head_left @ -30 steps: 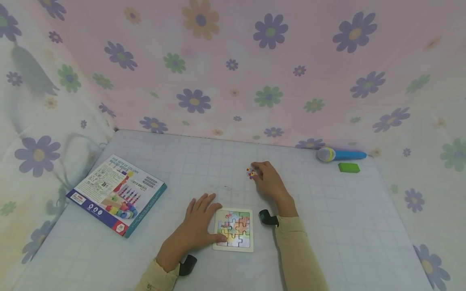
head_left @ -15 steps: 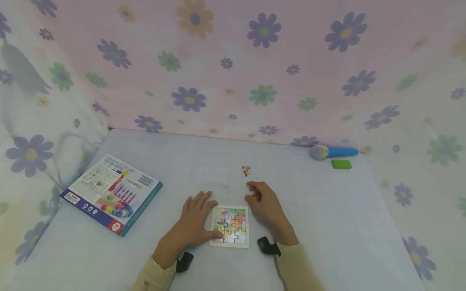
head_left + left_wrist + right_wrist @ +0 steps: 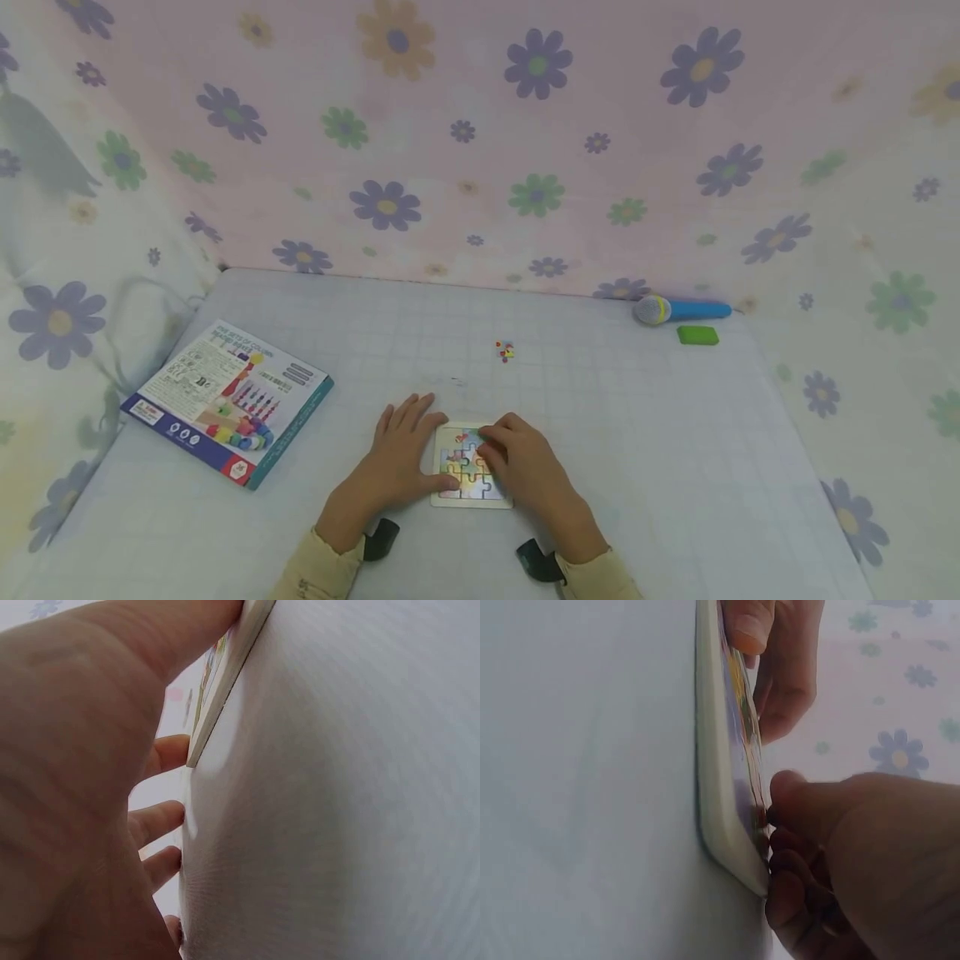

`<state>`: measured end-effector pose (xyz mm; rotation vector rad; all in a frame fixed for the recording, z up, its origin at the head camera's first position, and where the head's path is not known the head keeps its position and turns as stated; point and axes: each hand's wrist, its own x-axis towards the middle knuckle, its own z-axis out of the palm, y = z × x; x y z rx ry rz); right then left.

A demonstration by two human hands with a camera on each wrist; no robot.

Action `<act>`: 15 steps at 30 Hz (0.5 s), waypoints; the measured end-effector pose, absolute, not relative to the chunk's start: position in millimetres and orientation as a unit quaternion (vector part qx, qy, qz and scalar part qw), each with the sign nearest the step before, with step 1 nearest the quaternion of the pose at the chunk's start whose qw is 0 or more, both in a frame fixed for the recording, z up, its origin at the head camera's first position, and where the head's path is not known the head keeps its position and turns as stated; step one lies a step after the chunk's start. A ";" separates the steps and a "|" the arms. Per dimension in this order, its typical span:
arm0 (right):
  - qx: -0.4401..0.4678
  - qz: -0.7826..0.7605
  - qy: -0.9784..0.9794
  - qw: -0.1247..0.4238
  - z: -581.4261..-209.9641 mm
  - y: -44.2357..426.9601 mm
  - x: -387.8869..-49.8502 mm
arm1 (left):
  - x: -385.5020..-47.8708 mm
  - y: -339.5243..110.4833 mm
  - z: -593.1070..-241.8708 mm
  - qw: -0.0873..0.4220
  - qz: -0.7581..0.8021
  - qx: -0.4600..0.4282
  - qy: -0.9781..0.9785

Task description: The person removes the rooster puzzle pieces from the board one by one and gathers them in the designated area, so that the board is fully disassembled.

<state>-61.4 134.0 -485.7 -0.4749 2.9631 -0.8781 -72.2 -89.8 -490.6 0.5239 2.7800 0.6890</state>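
Note:
A framed jigsaw puzzle [image 3: 472, 502] lies flat on the table. My left hand [image 3: 393, 467] is spread at its left side, the thumb resting on the lower left pieces and the index finger touching the upper left corner, as the left wrist view also shows the frame [image 3: 214, 709]. At the upper right pieces, my right hand [image 3: 536, 475] has thumb and bent fingertips together; in the right wrist view the hand [image 3: 862, 862] touches the puzzle's surface by its corner [image 3: 735, 859]. Whether a piece is between those fingertips is hidden. One loose colourful piece [image 3: 506, 351] lies beyond the puzzle.
A flat illustrated box [image 3: 232, 400] lies at the left of the table [image 3: 712, 500]. Far right are a blue toy microphone [image 3: 686, 311] and a green block [image 3: 697, 336]. Flowered cloth [image 3: 450, 158] hangs behind and at both sides.
My right hand has let go of the loose piece and come back toward me, onto the puzzle's upper right. My left hand has stayed at the puzzle. The head view has shifted slightly.

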 end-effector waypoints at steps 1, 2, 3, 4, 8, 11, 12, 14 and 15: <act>-0.150 -0.272 0.951 0.008 -485.1 132.8 -61.5 | -72.4 -90.0 -490.1 0.115 0.237 0.180 0.948; -0.149 -0.264 0.953 0.008 -484.5 131.7 -62.0 | -72.8 -90.2 -490.1 0.115 0.238 0.181 0.947; -0.148 -0.260 0.954 0.010 -483.5 130.7 -62.6 | -73.1 -90.3 -490.3 0.114 0.238 0.183 0.947; -0.146 -0.257 0.955 0.012 -482.4 129.9 -63.1 | -73.3 -90.4 -490.4 0.113 0.237 0.183 0.947; -0.150 -0.245 0.957 0.022 -477.0 127.9 -67.0 | -74.1 -89.9 -489.8 0.114 0.237 0.181 0.948; -0.148 -0.247 0.957 0.038 -473.9 128.1 -70.0 | -73.7 -89.2 -488.5 0.121 0.240 0.177 0.947; -0.149 -0.248 0.956 0.043 -473.2 128.4 -70.7 | -73.4 -88.9 -488.2 0.122 0.241 0.176 0.947; -0.151 -0.253 0.954 0.050 -472.8 129.1 -72.0 | -73.0 -88.4 -487.8 0.122 0.242 0.174 0.947; -0.151 -0.255 0.954 0.053 -473.0 129.4 -72.3 | -72.8 -88.1 -487.8 0.123 0.240 0.173 0.947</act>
